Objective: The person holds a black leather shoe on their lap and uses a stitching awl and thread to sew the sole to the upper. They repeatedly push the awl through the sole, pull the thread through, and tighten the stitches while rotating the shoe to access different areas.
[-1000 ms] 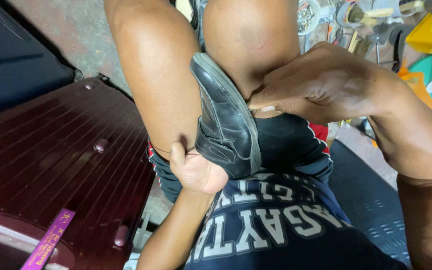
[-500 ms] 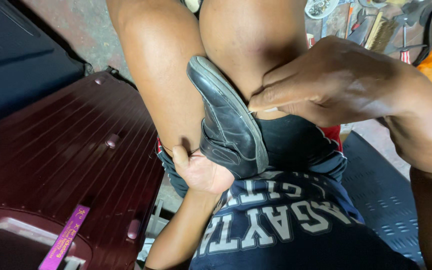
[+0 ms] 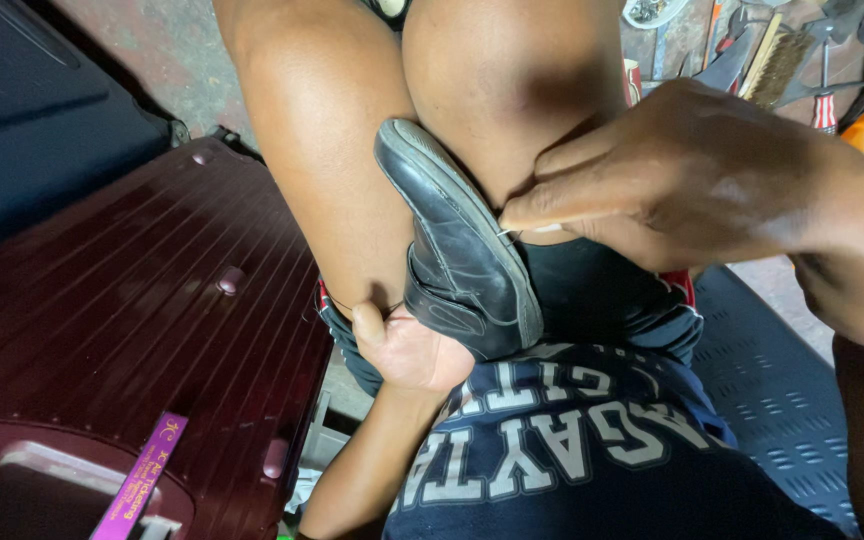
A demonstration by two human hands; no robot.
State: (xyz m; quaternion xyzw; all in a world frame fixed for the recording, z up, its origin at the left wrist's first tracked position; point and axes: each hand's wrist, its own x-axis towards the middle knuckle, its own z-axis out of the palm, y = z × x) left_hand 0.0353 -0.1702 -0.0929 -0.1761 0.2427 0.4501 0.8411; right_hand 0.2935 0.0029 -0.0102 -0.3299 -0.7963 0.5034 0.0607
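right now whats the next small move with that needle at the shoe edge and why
Probably draw the needle through, away from the sole edge. The right hand pinches it at the rim of the black shoe, which is wedged between the knees, while the left hand braces the heel from below.

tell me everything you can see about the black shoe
The black shoe looks like worn, creased leather with a dark sole edge and a rounded toe. It sits wedged between the person's bare knees, toe pointing up and away, heel toward the body. The left hand cups its heel from below. The right hand pinches what looks like a thin needle at the seam along its sole edge.
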